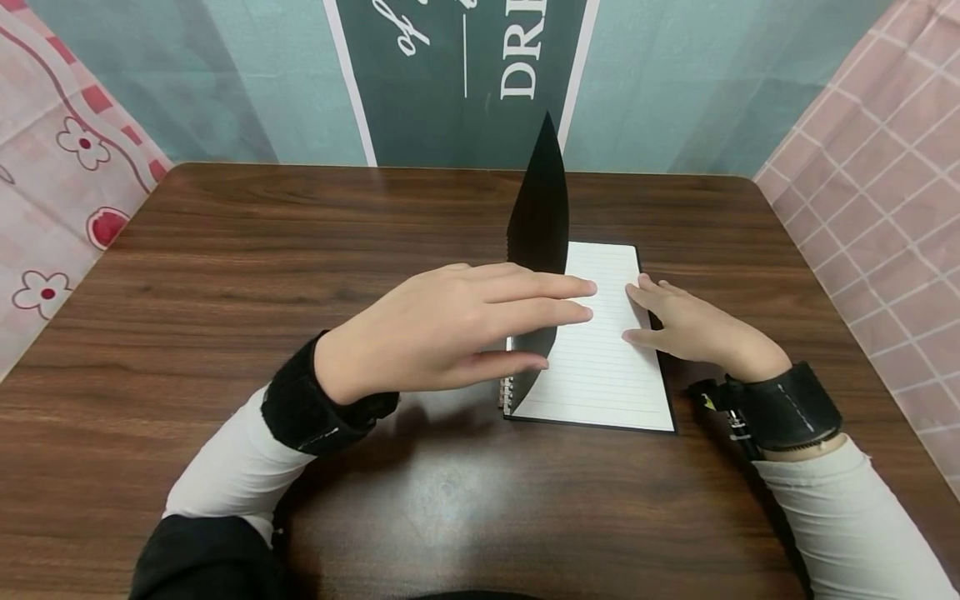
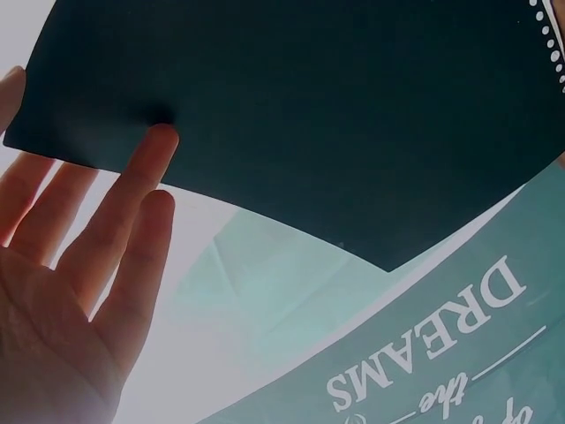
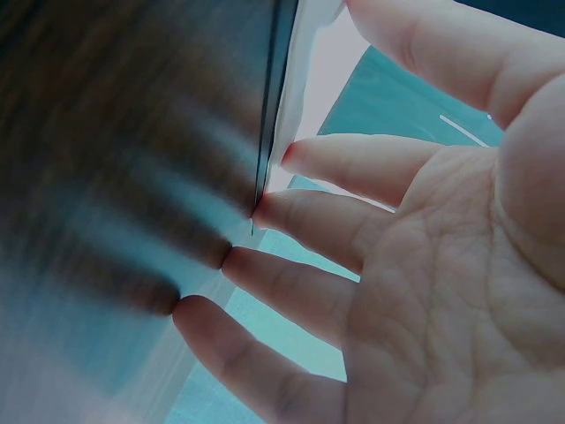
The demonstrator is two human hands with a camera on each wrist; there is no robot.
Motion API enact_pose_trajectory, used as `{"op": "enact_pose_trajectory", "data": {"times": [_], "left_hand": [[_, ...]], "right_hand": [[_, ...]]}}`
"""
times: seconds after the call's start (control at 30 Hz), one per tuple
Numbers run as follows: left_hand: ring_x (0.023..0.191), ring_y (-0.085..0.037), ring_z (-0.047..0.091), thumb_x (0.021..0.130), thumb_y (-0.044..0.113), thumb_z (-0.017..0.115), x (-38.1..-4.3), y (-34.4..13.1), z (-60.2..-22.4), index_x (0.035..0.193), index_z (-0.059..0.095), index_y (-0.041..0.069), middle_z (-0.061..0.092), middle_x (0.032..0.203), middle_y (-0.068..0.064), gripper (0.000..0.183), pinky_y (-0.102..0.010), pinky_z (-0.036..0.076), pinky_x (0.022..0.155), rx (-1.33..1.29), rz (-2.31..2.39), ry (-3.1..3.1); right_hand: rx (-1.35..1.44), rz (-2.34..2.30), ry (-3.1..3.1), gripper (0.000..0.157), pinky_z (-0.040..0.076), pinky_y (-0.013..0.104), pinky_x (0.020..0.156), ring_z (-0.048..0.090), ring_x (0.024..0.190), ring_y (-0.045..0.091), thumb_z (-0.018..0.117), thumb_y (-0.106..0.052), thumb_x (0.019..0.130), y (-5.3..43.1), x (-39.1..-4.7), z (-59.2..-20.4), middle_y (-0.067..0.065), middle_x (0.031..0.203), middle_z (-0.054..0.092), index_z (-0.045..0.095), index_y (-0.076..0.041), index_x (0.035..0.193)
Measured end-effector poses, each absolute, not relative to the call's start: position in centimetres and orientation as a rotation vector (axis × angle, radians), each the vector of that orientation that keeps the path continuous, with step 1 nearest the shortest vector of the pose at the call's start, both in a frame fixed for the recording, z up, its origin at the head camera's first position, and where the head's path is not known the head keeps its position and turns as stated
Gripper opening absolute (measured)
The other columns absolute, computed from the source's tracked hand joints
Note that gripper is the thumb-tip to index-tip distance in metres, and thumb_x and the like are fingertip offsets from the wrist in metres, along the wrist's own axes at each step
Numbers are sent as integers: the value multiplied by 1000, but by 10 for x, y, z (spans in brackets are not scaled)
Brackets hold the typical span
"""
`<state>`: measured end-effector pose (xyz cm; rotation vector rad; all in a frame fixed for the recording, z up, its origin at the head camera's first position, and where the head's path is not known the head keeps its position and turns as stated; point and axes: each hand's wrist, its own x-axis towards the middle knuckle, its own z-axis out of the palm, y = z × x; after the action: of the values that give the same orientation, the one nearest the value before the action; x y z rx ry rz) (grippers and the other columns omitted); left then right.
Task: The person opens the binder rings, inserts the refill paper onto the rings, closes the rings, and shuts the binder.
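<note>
A spiral notebook with lined white pages [image 1: 600, 375] lies on the table. Its black cover [image 1: 542, 204] stands nearly upright from the coil [image 1: 507, 396] on the left side. My left hand [image 1: 457, 329] is at the cover with its fingers extended. In the left wrist view, a fingertip [image 2: 161, 141] touches the dark cover face, while other fingers pass behind the cover's edge. My right hand [image 1: 690, 329] rests at the notebook's right edge, thumb and a finger on the page. The right wrist view shows its fingers spread, some fingertips touching the tabletop.
The notebook lies on a brown wood-grain table [image 1: 187, 317]. Behind it hangs a teal cloth [image 1: 247, 83] with a dark lettered panel. Pink flowered cloth [image 1: 67, 167] borders the left side and pink checked cloth [image 1: 885, 183] the right.
</note>
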<state>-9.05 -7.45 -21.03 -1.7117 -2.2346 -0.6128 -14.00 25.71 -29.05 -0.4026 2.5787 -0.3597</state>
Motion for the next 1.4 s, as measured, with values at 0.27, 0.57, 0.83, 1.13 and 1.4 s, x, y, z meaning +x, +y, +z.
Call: {"op": "enact_pose_trajectory", "data": {"times": [0.27,0.57,0.83,1.13,1.4], "left_hand": [[119,-14,61,101,32,57,-92,-71,-211,139,56,12,54,147,0,42,-25,52,69,-1723,-573,-2215],[115,-13,61,102,32,56,-93,-66,-211,139,57,12,54,147,1,42,-25,49,64,-1729,-560,-2185],[116,-13,61,102,33,56,-93,-63,-210,140,56,13,54,147,1,43,-26,49,65,-1729,-536,-2188],[111,-12,61,103,33,53,-93,-57,-212,140,56,13,54,147,1,43,-25,49,64,-1730,-506,-2186],[115,-12,61,103,36,53,-93,-53,-211,136,58,14,54,148,1,40,-26,52,71,-1736,-478,-2201]], "right_hand": [[-401,-364,2574,82,17,70,113,7,147,56,61,-38,98,256,-140,-291,32,161,7,21,5,155],[-406,-354,2590,81,18,70,113,9,147,56,63,-37,97,254,-140,-290,32,161,9,23,5,154],[-416,-349,2590,82,18,70,112,9,146,57,63,-36,97,257,-140,-290,34,161,9,23,6,154],[-414,-355,2588,82,18,70,112,9,146,57,63,-37,97,259,-140,-291,33,161,9,22,6,154],[-424,-376,2578,83,16,71,112,8,146,58,62,-38,97,260,-140,-290,33,161,8,21,5,155]]}}
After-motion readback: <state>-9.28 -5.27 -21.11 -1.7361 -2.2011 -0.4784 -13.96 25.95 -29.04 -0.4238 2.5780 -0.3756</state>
